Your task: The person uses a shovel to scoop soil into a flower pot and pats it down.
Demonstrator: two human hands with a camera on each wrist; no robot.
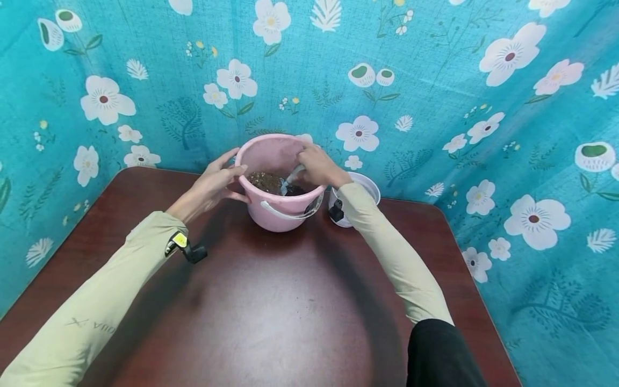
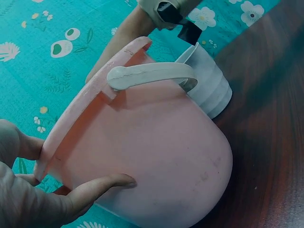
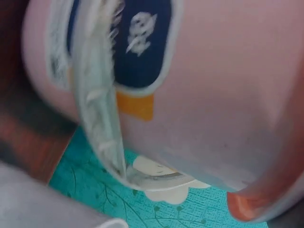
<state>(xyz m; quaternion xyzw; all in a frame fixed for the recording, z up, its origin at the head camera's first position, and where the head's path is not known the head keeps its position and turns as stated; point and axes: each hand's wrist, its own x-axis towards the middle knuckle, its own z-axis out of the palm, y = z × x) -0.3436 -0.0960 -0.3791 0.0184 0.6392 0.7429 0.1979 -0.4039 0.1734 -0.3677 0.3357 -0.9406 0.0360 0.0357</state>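
A pink bucket (image 1: 278,221) stands on the table, with dark brown soil (image 1: 263,181) inside. My left hand (image 1: 208,188) grips the bucket's left rim; in the left wrist view its thumb lies along the outer wall and fingers hook over the rim. Over the bucket's right side reaches my right hand (image 1: 316,166), holding the grey handle of a small trowel (image 1: 290,179) whose tip is in the soil. The right hand is out of sight in the right wrist view, which shows the bucket wall (image 3: 213,95) and its pale handle (image 3: 99,109).
Right beside the bucket stands a white pot (image 1: 369,185), partly behind the right forearm. The dark red table (image 1: 271,312) stretches toward me. A turquoise flowered curtain (image 1: 300,64) hangs close behind the bucket. The bucket's carrying handle (image 2: 154,73) hangs down its outside.
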